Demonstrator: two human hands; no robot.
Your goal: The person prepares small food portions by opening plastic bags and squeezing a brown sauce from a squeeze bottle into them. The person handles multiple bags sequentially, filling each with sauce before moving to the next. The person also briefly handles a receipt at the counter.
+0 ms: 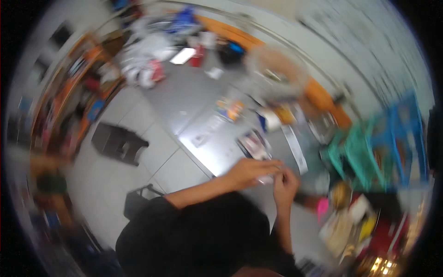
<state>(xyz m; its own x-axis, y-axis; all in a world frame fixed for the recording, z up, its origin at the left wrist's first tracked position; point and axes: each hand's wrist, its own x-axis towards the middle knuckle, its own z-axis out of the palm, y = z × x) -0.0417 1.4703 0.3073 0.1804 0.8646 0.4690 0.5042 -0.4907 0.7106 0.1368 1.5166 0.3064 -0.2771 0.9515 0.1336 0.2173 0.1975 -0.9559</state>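
Observation:
My left hand reaches across from the left with its fingers extended. Their tips meet the fingers of my right hand, which are curled in. A small pale piece, perhaps plastic, shows just below the left fingers; blur hides whether either hand grips it. Just beyond the hands, a flat pack with pinkish and dark parts lies on the grey table. To its right is a long white strip with dark marks. Farther back are a white roll and a brown roll, which resemble tape.
A clear plastic bag and a colourful packet lie farther back. White bags crowd the far end. Green and blue plastic stools stand right. A dark stool is on the tiled floor, near an orange shelf.

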